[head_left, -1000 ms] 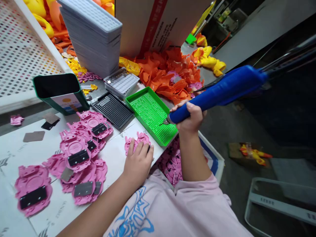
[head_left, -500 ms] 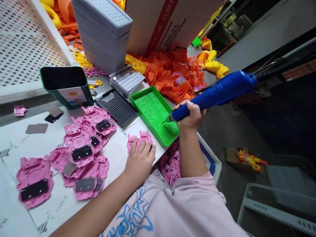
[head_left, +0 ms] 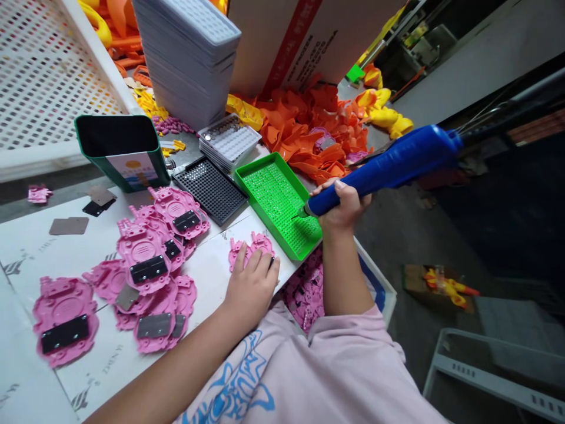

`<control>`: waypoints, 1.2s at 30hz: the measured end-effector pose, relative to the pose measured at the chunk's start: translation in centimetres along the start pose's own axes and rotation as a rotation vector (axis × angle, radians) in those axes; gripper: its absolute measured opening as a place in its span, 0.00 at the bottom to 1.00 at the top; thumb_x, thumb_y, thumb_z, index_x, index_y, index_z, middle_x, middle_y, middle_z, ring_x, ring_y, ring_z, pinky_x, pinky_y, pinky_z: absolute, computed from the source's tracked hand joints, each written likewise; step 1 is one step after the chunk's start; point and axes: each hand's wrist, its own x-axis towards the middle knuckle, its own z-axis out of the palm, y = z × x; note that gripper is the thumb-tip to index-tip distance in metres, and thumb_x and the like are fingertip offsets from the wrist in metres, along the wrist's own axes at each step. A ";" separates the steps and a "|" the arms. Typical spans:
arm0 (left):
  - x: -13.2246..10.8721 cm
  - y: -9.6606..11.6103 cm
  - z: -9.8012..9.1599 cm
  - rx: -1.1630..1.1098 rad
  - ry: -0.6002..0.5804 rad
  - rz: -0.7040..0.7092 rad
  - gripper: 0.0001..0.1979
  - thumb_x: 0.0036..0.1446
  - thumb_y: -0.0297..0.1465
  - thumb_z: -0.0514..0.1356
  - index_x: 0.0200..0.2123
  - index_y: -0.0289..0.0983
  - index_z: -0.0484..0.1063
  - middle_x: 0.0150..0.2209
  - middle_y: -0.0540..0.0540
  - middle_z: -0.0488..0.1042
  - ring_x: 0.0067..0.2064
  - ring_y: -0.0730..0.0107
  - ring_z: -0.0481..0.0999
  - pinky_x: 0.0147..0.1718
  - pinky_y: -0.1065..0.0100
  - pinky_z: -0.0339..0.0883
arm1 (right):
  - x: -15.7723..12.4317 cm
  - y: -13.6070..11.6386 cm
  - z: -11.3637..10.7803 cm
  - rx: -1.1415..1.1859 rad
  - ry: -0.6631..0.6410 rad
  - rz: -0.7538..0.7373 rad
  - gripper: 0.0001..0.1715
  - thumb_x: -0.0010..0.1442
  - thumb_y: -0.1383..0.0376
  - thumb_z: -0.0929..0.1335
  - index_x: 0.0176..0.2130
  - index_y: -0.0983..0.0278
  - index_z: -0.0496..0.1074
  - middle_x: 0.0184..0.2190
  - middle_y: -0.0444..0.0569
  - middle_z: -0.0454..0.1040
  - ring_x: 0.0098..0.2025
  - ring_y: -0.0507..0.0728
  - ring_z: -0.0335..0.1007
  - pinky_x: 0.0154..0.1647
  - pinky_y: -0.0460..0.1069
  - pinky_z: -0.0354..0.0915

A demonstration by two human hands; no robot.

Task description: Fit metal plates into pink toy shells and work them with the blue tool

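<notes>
My right hand (head_left: 343, 207) is wrapped around a blue electric screwdriver (head_left: 388, 168), which slants down to the left. Its thin bit hangs over the green perforated tray (head_left: 269, 197), where small shiny screws sit among the holes; contact with them is hard to make out. My left hand (head_left: 253, 281) lies with its fingers stretched out over pink plastic housing pieces (head_left: 261, 242) at the table's edge, covering their lower part. To the left is a loose pile of similar pink housings (head_left: 143, 250) with black or grey cover plates screwed on.
Behind the green tray stand a black perforated tray (head_left: 212, 191), a stack of small clear trays (head_left: 229, 144) and a tall stack of grey trays (head_left: 188, 65). A dark green tin (head_left: 121, 153) sits left. Orange parts (head_left: 304, 126) heap up before a cardboard box (head_left: 278, 44).
The view has shifted slightly, so the table's contents sit a little further right and up. Both hands and the screwdriver keep nearly the same places.
</notes>
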 end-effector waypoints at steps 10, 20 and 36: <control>0.0 0.0 0.1 0.005 0.005 0.002 0.14 0.58 0.32 0.63 0.48 0.37 0.75 0.45 0.43 0.77 0.49 0.57 0.73 0.62 0.47 0.55 | 0.3 -0.1 0.2 0.026 0.015 -0.001 0.12 0.42 0.58 0.69 0.23 0.62 0.63 0.15 0.37 0.66 0.14 0.51 0.65 0.15 0.46 0.65; -0.1 0.1 0.2 0.008 -0.012 -0.005 0.13 0.59 0.31 0.62 0.48 0.38 0.75 0.44 0.42 0.77 0.49 0.57 0.73 0.62 0.47 0.55 | -2.2 -4.5 0.4 0.068 -0.190 0.079 0.13 0.45 0.54 0.67 0.27 0.59 0.64 0.19 0.38 0.65 0.19 0.50 0.66 0.21 0.47 0.67; -0.1 0.2 0.3 0.015 0.015 -0.003 0.12 0.60 0.30 0.60 0.48 0.37 0.74 0.44 0.44 0.77 0.50 0.58 0.72 0.62 0.47 0.54 | -5.9 -2.6 1.8 0.185 -0.362 0.286 0.16 0.45 0.53 0.70 0.27 0.60 0.65 0.23 0.40 0.66 0.23 0.50 0.68 0.29 0.49 0.70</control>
